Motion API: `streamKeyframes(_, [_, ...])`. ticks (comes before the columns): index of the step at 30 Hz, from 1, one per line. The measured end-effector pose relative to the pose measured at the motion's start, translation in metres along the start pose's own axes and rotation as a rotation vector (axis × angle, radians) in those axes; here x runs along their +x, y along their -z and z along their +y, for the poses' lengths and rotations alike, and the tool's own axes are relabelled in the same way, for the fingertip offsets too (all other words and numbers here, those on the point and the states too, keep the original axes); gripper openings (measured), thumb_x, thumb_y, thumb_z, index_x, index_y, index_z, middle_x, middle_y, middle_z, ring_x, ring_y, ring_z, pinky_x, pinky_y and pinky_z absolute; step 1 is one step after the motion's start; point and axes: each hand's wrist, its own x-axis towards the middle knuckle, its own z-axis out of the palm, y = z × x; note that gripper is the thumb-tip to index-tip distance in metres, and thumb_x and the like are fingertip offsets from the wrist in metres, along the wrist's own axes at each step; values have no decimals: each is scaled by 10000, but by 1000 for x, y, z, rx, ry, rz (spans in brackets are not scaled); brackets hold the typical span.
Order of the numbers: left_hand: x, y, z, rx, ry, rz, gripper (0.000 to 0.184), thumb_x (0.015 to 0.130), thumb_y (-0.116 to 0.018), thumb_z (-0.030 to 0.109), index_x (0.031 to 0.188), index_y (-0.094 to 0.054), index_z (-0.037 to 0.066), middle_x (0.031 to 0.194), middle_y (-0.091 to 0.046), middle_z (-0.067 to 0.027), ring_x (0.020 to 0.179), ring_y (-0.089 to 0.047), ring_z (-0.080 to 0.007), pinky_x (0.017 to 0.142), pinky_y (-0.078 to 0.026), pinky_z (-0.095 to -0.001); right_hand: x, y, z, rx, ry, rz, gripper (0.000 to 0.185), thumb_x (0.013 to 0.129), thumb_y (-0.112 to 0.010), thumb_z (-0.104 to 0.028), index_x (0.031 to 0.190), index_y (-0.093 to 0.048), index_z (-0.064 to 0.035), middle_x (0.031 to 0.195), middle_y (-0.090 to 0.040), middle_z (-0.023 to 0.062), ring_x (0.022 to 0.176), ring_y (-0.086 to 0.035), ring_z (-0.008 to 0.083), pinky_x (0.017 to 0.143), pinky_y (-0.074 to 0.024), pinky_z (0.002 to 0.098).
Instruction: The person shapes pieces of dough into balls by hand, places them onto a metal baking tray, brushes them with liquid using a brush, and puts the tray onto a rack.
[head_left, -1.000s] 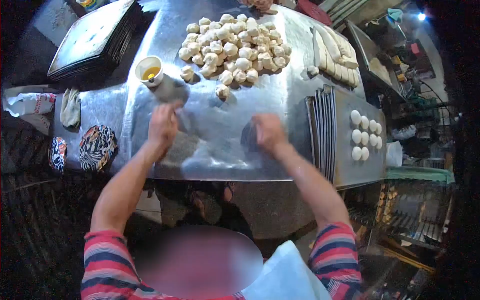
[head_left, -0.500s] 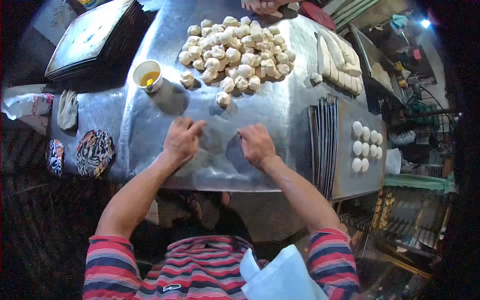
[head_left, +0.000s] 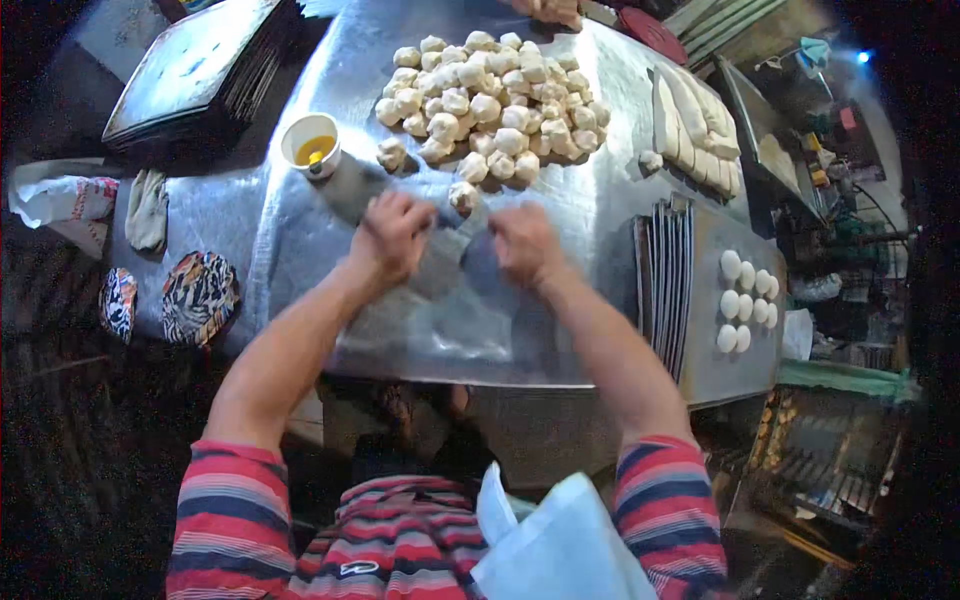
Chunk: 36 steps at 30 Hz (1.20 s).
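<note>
My left hand [head_left: 394, 236] hovers over the steel table [head_left: 420, 335] with its fingers curled. To its right, my right hand [head_left: 524, 242] is closed like a fist, slightly blurred. The undersides of both hands are hidden, and I see no object in either. Just beyond the gap between them sits a single lumpy dough piece [head_left: 463, 197], apart from both hands. Another dough piece [head_left: 391, 154] lies farther up, beyond my left hand. Behind these rises a heap of pale dough pieces [head_left: 490, 100].
A white cup [head_left: 333, 165] of yellow liquid stands left of the heap. Stacked trays [head_left: 190, 75] occupy the far left. At right are dough strips [head_left: 690, 130], upright trays [head_left: 665, 290] and a tray with smooth white balls [head_left: 743, 308]. Another person's hand [head_left: 550, 10] shows at the top.
Both my hands have moved forward, closer to the single dough piece. The view has shifted a little, so the table's things appear slightly farther right.
</note>
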Motion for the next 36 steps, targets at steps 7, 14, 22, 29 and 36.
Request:
streamKeyframes(7, [-46, 11, 11, 61, 183, 149, 327, 798, -698, 73, 1118, -748, 120, 952, -660, -129, 947, -607, -352, 840, -525, -460, -33, 21, -52, 2, -19, 44, 159, 849, -660, -113, 1005, -692, -116, 932, -652, 115, 930, -625, 376, 847, -496, 494])
streamKeyframes(14, [5, -5, -22, 122, 61, 105, 261, 777, -611, 23, 1018, -680, 98, 1001, -643, -134, 958, -597, -366, 859, -493, -491, 17, 13, 3, -71, -2, 32, 158, 841, -709, -174, 983, -681, -112, 956, -664, 112, 985, -631, 366, 905, -520, 497])
streamKeyframes(22, [-67, 11, 23, 192, 367, 65, 268, 886, -709, 321, 1045, -728, 106, 1087, -662, -124, 1027, -609, -360, 971, -474, -498, -45, 44, -28, 6, -32, 57, 287, 876, -770, -186, 1124, -655, -100, 1125, -628, 127, 1052, -594, 360, 930, -505, 483])
streamKeyframes(29, [-11, 1, -5, 332, 607, -16, 532, 1031, -540, 488, 1470, -571, 188, 1610, -414, -211, 1502, -319, -458, 1238, -208, -621, -51, 41, -16, -28, 3, -46, 283, 883, -761, -162, 1148, -680, -109, 1158, -650, 105, 1093, -594, 347, 987, -500, 453])
streamKeyframes(36, [-8, -9, -7, 446, 564, -107, 652, 1067, -468, 520, 1650, -376, 242, 1723, -235, -234, 1612, -109, -456, 1284, -19, -642, 8, 27, -2, -46, -565, -34, 226, 980, -648, -375, 1080, -701, -180, 1055, -703, 55, 1041, -630, 328, 923, -494, 479])
